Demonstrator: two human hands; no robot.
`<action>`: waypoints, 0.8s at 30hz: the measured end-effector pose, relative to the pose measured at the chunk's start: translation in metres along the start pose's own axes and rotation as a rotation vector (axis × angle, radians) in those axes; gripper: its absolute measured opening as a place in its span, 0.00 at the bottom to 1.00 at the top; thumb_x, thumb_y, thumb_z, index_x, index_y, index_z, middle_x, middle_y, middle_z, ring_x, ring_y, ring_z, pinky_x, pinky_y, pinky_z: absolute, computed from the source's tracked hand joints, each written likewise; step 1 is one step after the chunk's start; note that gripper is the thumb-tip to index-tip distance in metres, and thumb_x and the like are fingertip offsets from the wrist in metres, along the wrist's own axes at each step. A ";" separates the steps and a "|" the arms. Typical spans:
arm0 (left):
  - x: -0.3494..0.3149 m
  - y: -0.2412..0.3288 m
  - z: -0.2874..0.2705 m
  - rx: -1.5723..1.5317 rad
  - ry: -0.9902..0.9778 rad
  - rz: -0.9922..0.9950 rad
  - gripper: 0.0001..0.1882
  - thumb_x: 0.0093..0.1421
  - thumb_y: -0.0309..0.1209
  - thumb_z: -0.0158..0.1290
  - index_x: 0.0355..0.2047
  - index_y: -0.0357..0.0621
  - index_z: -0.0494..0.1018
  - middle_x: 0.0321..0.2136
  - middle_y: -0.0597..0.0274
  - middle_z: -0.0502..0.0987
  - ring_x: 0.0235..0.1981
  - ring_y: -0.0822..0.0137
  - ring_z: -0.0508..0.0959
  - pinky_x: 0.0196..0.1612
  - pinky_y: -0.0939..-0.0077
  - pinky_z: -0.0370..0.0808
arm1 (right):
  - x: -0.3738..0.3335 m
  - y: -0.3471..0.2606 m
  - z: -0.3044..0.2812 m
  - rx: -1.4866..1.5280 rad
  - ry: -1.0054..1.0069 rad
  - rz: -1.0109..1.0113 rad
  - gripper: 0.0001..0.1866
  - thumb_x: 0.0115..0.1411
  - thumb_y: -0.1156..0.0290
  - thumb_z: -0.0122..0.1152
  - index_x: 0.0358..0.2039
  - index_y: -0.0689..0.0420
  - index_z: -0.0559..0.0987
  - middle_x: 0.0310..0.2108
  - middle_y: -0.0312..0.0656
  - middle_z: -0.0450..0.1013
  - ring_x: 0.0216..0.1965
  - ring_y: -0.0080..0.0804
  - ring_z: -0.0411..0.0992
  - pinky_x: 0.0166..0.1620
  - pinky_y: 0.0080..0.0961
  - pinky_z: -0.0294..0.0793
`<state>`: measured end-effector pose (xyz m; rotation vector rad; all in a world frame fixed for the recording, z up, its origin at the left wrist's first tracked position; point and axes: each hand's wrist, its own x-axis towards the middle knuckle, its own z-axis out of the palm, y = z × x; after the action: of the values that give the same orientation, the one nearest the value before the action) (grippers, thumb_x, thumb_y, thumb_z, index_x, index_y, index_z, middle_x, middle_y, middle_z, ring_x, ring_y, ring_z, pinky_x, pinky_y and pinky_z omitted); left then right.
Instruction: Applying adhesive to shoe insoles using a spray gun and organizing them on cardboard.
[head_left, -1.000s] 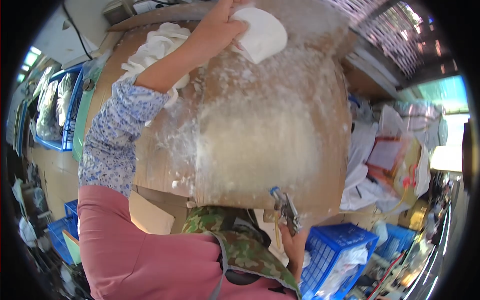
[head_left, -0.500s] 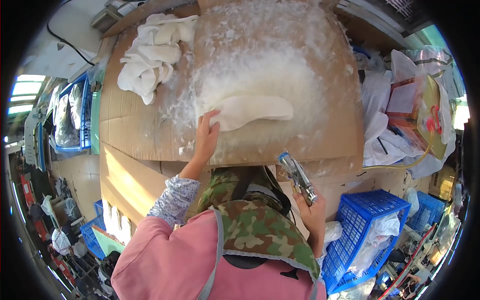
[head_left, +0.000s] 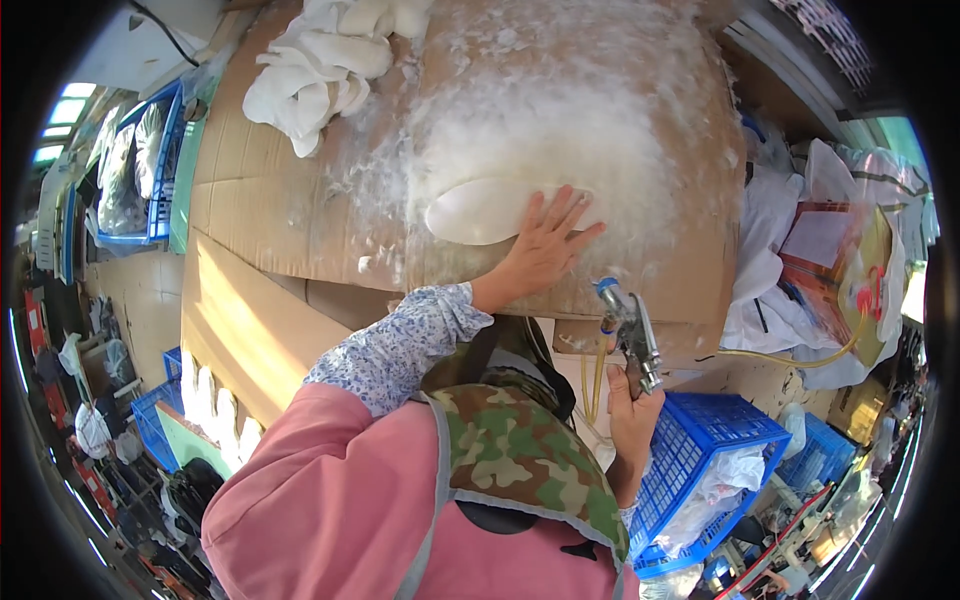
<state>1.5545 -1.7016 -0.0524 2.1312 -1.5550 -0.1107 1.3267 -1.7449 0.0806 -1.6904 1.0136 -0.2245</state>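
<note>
A white, sole-shaped flat piece [head_left: 480,212] lies on a cardboard work surface [head_left: 260,210] thick with white fluffy residue. My left hand [head_left: 545,245], fingers spread, presses flat on the right end of that piece. My right hand [head_left: 632,415] is below the front edge of the cardboard and grips a metal spray gun [head_left: 630,335], nozzle pointing up and left, with a yellowish hose [head_left: 790,358] trailing to the right. A pile of similar white pieces [head_left: 320,60] sits at the far left of the cardboard.
A blue plastic crate [head_left: 710,450] with white material stands at my lower right. Papers and plastic bags [head_left: 820,240] crowd the right side. A blue tray [head_left: 130,180] sits at the left, and a row of white pieces [head_left: 215,405] stands at the lower left.
My left hand drew a white piece from the far side to the middle of the cardboard and now lies flat on its right end. The right hand kept hold of the spray gun.
</note>
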 end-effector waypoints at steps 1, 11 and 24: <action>-0.001 0.000 0.004 -0.001 0.004 -0.015 0.36 0.52 0.38 0.57 0.62 0.61 0.60 0.66 0.57 0.50 0.68 0.48 0.44 0.64 0.38 0.40 | 0.000 0.001 -0.001 0.029 0.022 0.040 0.11 0.59 0.68 0.61 0.29 0.61 0.71 0.18 0.29 0.57 0.22 0.18 0.53 0.24 0.20 0.53; -0.077 -0.034 -0.028 -0.233 0.206 -0.450 0.25 0.50 0.24 0.49 0.50 0.56 0.71 0.60 0.61 0.60 0.64 0.50 0.53 0.64 0.48 0.46 | 0.019 -0.017 0.022 -0.074 -0.036 -0.019 0.11 0.59 0.67 0.61 0.35 0.63 0.74 0.21 0.35 0.65 0.23 0.21 0.59 0.27 0.22 0.61; -0.131 -0.063 -0.092 -0.255 0.305 -0.320 0.09 0.50 0.23 0.49 0.34 0.45 0.69 0.32 0.62 0.73 0.39 0.57 0.71 0.45 0.62 0.62 | 0.035 -0.042 0.060 -0.113 -0.263 -0.098 0.14 0.58 0.67 0.63 0.40 0.63 0.75 0.23 0.37 0.68 0.25 0.24 0.62 0.31 0.22 0.66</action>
<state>1.5964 -1.5365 -0.0279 2.0614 -0.9684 -0.0819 1.4060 -1.7261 0.0824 -1.8194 0.7607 -0.0062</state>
